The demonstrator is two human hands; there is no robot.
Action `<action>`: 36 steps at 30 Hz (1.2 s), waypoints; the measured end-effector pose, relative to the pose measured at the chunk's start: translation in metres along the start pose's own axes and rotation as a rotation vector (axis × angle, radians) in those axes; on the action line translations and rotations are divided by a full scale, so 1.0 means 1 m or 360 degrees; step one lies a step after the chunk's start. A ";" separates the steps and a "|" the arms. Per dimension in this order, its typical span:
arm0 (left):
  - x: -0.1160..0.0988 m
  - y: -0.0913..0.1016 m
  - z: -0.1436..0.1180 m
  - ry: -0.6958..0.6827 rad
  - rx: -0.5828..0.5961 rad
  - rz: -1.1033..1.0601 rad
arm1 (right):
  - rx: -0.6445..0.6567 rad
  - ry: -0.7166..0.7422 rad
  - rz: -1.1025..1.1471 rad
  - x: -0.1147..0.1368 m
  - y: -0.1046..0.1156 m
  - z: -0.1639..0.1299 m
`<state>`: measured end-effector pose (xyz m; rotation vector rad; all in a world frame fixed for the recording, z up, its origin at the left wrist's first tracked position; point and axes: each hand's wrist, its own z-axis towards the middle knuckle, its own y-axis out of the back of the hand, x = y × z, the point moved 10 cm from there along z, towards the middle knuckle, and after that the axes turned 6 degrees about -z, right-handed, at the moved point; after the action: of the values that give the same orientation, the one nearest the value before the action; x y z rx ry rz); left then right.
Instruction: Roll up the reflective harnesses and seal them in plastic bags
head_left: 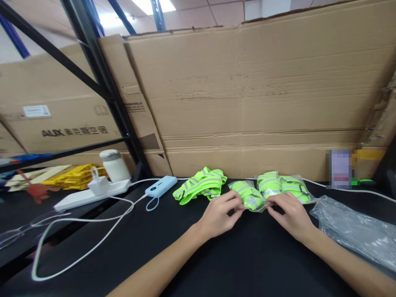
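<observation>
A small bagged vest (250, 197), folded fluorescent-yellow cloth with grey reflective bands inside a clear plastic sleeve, is pinched at both ends near the middle of the worktop (216, 255), toward its back edge. The left hand (220, 214) is closed narrowly on the left end of the bag, thumb against fingertips; the right hand (291, 216) is closed in the same way on the right end, where the film bunches.

The sleeve looks thin and slick, so it could probably be torn if the two ends are pulled apart too hard, and the fold inside could be lost if the bag slips from so light a pinch. A second bagged vest (283, 185) lies touching the held one on its right; it could be dragged or knocked along with it. A loose vest (201, 185), unbagged and rumpled, sits just to the left, and its straps could be caught by the left wrist.

A heap of empty clear bags (355, 229) lies at the right edge, crinkled and glossy; these are light enough to be swept off by a forearm. The worktop is covered in matte black cloth. Toward the left edge a white cable (93, 243) loops across the surface from a pale blue power bank (161, 186) and a white power strip (93, 196), beside a white bottle (114, 165); the cable could be snagged by an elbow. Corrugated cardboard sheets (262, 95) stand along the back edge.
</observation>
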<state>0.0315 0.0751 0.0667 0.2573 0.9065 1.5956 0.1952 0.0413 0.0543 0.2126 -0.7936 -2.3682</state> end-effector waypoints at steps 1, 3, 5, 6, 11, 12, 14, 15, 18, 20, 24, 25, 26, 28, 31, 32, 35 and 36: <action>-0.001 -0.001 0.000 -0.0004 0.0025 0.0033 | -0.0003 0.0009 0.0052 -0.001 0.001 0.000; -0.004 -0.003 0.000 -0.0015 0.0060 0.0091 | -0.0004 0.0033 0.0118 -0.001 0.001 -0.001; -0.006 -0.004 0.001 -0.0021 0.0079 0.0131 | -0.0016 0.0042 0.0122 0.000 0.001 -0.001; -0.006 -0.005 0.001 -0.0019 0.0083 0.0146 | -0.0029 0.0038 0.0112 0.000 0.002 -0.002; -0.003 -0.005 0.001 -0.0008 0.0096 0.0194 | -0.0044 0.0035 0.0058 -0.002 -0.001 -0.002; -0.003 -0.005 0.001 -0.0010 0.0093 0.0199 | -0.0037 0.0038 0.0039 -0.003 -0.001 -0.003; -0.003 -0.004 0.001 -0.0018 0.0084 0.0212 | -0.0012 0.0060 -0.0005 -0.003 -0.003 -0.003; -0.004 -0.004 0.001 -0.0023 0.0080 0.0221 | 0.0010 0.0078 -0.0023 -0.002 -0.003 -0.003; -0.005 -0.001 0.003 -0.0042 0.0063 0.0249 | 0.0054 0.0136 -0.0074 0.002 -0.003 -0.002; -0.006 0.002 0.004 -0.0059 0.0039 0.0268 | 0.0043 0.0171 -0.0117 0.005 -0.001 -0.001; -0.010 0.003 0.004 -0.0088 0.0032 0.0317 | 0.0009 0.0222 -0.0164 0.014 0.003 0.001; -0.012 0.001 0.004 -0.0098 0.0044 0.0335 | 0.0008 0.0234 -0.0156 0.016 0.003 0.001; -0.014 -0.002 0.003 -0.0113 0.0061 0.0358 | 0.0018 0.0242 -0.0141 0.018 0.003 0.000; -0.019 -0.010 0.002 -0.0159 0.0103 0.0415 | 0.0050 0.0255 -0.0101 0.021 0.000 0.000; -0.024 -0.021 0.002 -0.0214 0.0112 0.0513 | 0.0088 0.0262 -0.0049 0.025 -0.003 -0.001; -0.025 -0.023 0.002 -0.0225 0.0096 0.0537 | 0.0082 0.0264 -0.0042 0.026 -0.002 -0.001; -0.027 -0.022 0.002 -0.0282 0.0037 0.0552 | 0.0019 0.0264 -0.0047 0.028 0.001 0.000; -0.028 -0.021 0.002 -0.0309 0.0029 0.0543 | -0.0005 0.0263 -0.0055 0.028 0.002 0.001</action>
<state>0.0551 0.0498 0.0625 0.5949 0.7539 1.8372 0.1736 0.0231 0.0577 0.4177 -0.7122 -2.3482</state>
